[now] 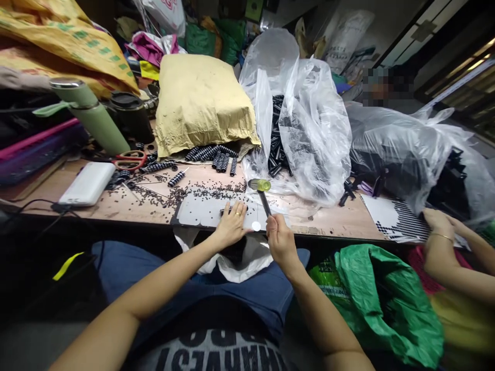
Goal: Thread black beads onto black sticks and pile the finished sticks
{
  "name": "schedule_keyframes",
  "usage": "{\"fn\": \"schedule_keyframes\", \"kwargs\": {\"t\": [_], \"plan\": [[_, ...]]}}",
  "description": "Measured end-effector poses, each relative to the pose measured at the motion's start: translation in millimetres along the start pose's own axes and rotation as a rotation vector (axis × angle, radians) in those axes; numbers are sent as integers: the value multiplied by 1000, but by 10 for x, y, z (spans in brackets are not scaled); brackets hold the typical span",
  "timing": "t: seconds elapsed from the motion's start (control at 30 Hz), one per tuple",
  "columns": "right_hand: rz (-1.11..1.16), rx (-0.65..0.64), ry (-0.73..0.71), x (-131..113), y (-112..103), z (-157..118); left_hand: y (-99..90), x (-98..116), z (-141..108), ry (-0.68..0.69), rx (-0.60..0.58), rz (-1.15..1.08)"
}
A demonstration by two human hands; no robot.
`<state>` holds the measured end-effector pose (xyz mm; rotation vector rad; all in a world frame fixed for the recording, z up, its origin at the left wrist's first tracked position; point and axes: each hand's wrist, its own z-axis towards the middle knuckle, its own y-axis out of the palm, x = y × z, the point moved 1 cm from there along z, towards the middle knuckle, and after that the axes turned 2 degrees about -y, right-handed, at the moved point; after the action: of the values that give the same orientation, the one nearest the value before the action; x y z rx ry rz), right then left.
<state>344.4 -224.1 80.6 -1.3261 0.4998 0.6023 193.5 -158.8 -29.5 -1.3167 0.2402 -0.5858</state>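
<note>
Workbench (pixel 127 203), wooden, cluttered: right hand (pixel 280 242) clamps small hammer (pixel 262 191) at near edge; left hand (pixel 231 224), fingers together, presses white sheet (pixel 201 211). Plastic bags (pixel 309 129) crowd far edge.

Both bare forearms reached forward from the lap, converging toward the middle. The left hand (pixel 231 222) lay palm down with its fingers spread flat and pointing away from the body. Just beside it, the right hand (pixel 279 238) was curled into a fist (knuckles up, thumb side forward), its wrist straight and slightly higher than the left.
</note>
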Motion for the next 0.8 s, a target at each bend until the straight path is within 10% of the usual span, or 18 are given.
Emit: {"fn": "schedule_keyframes", "kwargs": {"t": [0.17, 0.4, 0.63, 0.8], "plan": [[108, -46, -79, -249, 165, -37, 79, 53, 39, -7, -70, -56], [-341, -418, -13, 18, 626, -1, 188, -30, 22, 51, -31, -114], [-461, -179, 126, 463, 245, 303, -43, -64, 183, -96, 13, -222], [-731, -96, 140, 1040, 112, 622, -32, 276, -315, 185, 39, -376]]}}
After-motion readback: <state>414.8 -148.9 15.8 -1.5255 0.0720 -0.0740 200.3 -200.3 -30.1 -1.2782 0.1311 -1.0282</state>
